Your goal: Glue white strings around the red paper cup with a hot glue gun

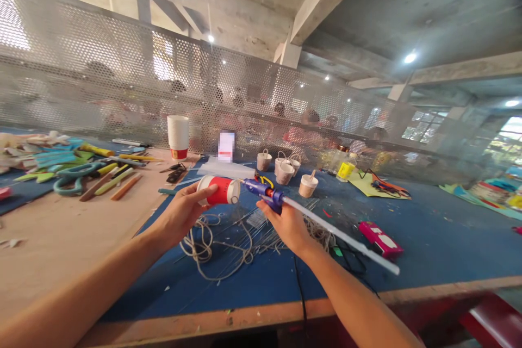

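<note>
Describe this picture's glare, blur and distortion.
Head view: ceiling lamps glare white; head view: people behind the perforated screen are indistinct, the red cup and glue gun clearer; head view: forearms look stretched toward the lower corners.

From the wearer's head, one camera faces forward and down across the table [244,293], hands [186,210] near.

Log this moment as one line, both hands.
left hand: holds red-and-white paper cup sideways | right hand: grips blue hot-glue gun, nozzle near cup | twine: loose on blue tabletop
</note>
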Tool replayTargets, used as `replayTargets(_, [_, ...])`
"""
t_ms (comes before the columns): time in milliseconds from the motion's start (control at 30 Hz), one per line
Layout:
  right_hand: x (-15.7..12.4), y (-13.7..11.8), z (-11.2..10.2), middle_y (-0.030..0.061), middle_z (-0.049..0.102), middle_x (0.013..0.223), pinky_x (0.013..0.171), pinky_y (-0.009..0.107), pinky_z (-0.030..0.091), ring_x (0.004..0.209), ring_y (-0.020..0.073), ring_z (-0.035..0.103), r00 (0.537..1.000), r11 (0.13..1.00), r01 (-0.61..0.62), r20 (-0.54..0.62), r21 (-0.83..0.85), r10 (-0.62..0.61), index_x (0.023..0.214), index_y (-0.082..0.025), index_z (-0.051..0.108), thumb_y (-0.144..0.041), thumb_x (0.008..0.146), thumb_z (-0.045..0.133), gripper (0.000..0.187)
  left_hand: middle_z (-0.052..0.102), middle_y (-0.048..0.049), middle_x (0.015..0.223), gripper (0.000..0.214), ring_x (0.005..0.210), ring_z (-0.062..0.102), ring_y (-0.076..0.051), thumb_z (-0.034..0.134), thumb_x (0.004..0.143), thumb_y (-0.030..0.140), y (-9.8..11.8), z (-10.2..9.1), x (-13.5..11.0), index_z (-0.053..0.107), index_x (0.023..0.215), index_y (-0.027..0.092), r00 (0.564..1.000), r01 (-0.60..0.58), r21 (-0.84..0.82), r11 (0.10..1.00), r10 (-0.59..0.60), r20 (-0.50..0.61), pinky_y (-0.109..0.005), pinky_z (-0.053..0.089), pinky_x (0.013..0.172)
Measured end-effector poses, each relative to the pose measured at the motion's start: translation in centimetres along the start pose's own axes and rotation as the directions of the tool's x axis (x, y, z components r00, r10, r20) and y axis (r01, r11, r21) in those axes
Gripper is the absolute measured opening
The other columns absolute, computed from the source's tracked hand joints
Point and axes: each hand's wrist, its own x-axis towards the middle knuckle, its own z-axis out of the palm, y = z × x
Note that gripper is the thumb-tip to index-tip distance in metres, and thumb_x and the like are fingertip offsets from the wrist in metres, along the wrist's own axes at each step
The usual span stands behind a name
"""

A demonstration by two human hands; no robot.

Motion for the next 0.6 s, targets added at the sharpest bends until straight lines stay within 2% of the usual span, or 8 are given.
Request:
replayTargets(67, [0.5,0.3,0.0,-0.0011,0.062,0.065,0.059,0.028,0.046,0.058,0.0161,0.057,0.990,0.967,-0.141,0.047,0.212,0.134,0.096,-0.020,0.066,-0.055,0.094,0.061,0.035,0.081,-0.0080,0.101,0.023,0.094,0.071,-0.022,0.086,0.077,0.032,0.0,-0.1,0.1,0.081,0.095,0.018,1.000,0.013,-0.022,1.000,-0.013,0.009,-0.032,0.057,0.085])
replayTargets(167, [1.4,1.2,-0.1,-0.0085,0.047,0.054,0.051,0.025,0.040,0.047,0.0112,0.045,0.947,0.814,-0.306,0.069,0.494,0.315,0.095,-0.022,0.059,-0.052,0.088,0.066,0.032,0.081,-0.0086,0.104,0.023,0.094,0.070,-0.022,0.085,0.077,0.032,0.2,-0.2,0.2,0.081,0.094,0.017,1.000,0.019,-0.030,0.999,-0.019,0.002,-0.031,0.056,0.084])
replayTargets(233, [2.1,2.1,-0.1,-0.0093,0.046,0.056,0.049,0.023,0.038,0.047,0.0096,0.044,0.908,0.715,-0.375,0.078,0.590,0.412,0.086,-0.022,0.053,-0.045,0.080,0.070,0.029,0.080,-0.0097,0.106,0.025,0.095,0.070,-0.023,0.086,0.075,0.032,0.3,-0.3,0.3,0.081,0.094,0.016,1.000,0.019,-0.033,0.999,-0.020,-0.017,-0.032,0.056,0.083])
replayTargets(300, [2.6,3.2,-0.1,-0.0072,0.051,0.061,0.048,0.023,0.038,0.048,0.0092,0.046,0.848,0.652,-0.478,0.115,0.589,0.518,0.080,-0.023,0.050,-0.043,0.074,0.068,0.027,0.080,-0.0092,0.105,0.025,0.094,0.070,-0.022,0.088,0.074,0.031,0.3,-0.3,0.3,0.080,0.093,0.016,0.999,0.022,-0.039,0.999,-0.023,-0.032,-0.031,0.055,0.081])
replayTargets(400, [3.0,4.6,-0.1,-0.0036,0.056,0.062,0.048,0.024,0.041,0.052,0.0120,0.051,0.807,0.645,-0.552,0.143,0.529,0.574,0.077,-0.020,0.059,-0.043,0.073,0.066,0.024,0.080,-0.0064,0.095,0.027,0.087,0.069,-0.020,0.089,0.072,0.032,0.3,-0.3,0.4,0.079,0.091,0.016,0.999,0.023,-0.045,0.999,-0.024,-0.039,-0.029,0.054,0.078])
replayTargets(500, [3.0,5.5,-0.2,-0.0011,0.060,0.061,0.056,0.025,0.045,0.061,0.0154,0.057,0.796,0.677,-0.579,0.137,0.455,0.589,0.075,-0.017,0.068,-0.046,0.074,0.069,0.029,0.080,-0.0061,0.092,0.032,0.084,0.069,-0.020,0.091,0.069,0.035,0.3,-0.2,0.4,0.079,0.091,0.016,0.999,0.025,-0.035,0.999,-0.027,-0.045,-0.029,0.054,0.075])
replayTargets(600, [2.8,5.8,-0.2,0.0016,0.069,0.070,0.063,0.027,0.047,0.071,0.0184,0.062,0.805,0.719,-0.582,0.147,0.379,0.574,0.081,-0.016,0.075,-0.053,0.073,0.074,0.038,0.080,-0.0056,0.092,0.034,0.083,0.068,-0.019,0.093,0.067,0.034,0.3,-0.2,0.4,0.078,0.092,0.016,0.999,0.024,-0.039,0.999,-0.026,-0.047,-0.027,0.055,0.074])
